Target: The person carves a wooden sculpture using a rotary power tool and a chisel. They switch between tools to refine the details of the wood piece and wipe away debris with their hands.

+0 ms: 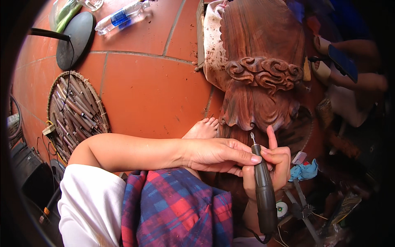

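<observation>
Wrapping the tool [265, 193] from behind, the right hand [275, 166] is curled closed on the barrel, with one finger stuck out straight past the nose, perhaps so as not to crowd the bit [252, 138]. The left hand [218, 155] reaches across from the side and lays its thumb on the tool near the collar, likely to steady that end; its other fingers are partly hidden, so I cannot tell how tightly they close. Held this way, the bit points away from the body, toward the carving [263, 37] just beyond the grip; whether the two touch is unclear. The carving's scrolls [263, 74] stand farther off, and a stained cloth [213, 45] lies along its left side, probably as padding.

Around the grip spreads an orange tile floor [152, 94], flecked with dark bits near the cloth. A bare foot [201, 129] rests just beyond the left hand. Well left of the grip sits a basket [100, 103] full of handled tools [78, 111], handy to reach; past it are a black disc base [76, 41] and a bottle [123, 17] on its side. Just right of the grip is a crumpled blue cloth [303, 169], in dimmer light.
</observation>
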The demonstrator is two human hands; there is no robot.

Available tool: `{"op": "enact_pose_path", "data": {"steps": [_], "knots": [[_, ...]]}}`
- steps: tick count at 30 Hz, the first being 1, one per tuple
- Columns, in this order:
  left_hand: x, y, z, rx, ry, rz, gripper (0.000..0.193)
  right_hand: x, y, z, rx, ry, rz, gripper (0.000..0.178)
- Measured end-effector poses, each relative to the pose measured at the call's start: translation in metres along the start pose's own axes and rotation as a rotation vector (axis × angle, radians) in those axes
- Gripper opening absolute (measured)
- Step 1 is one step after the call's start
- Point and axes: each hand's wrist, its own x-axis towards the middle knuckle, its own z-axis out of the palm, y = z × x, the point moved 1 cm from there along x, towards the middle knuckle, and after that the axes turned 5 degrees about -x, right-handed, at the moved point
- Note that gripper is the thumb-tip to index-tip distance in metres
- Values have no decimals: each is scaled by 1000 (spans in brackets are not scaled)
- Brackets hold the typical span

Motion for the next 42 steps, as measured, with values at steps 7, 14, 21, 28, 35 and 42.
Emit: {"op": "enact_pose_path", "data": {"steps": [7, 14, 21, 28, 35, 42], "knots": [[-5, 1, 0, -42, -17, 33, 28, 1, -4, 4, -80, -6, -1, 22], [-8, 0, -7, -54, -63, 94, 27, 1, -5, 9, -171, 21, 18, 19], [-6, -1, -8, -59, -57, 90, 26, 4, -7, 9, -179, 8, 37, 19], [-7, 2, -6, -55, -49, 116, 28, 5, -9, 9, -188, 3, 57, 18], [-8, 2, -5, -60, -57, 113, 30, 5, -9, 10, -197, -32, 29, 21], [-8, 3, -3, -50, -22, 102, 30, 4, -8, 11, -212, -23, 28, 22]]}}
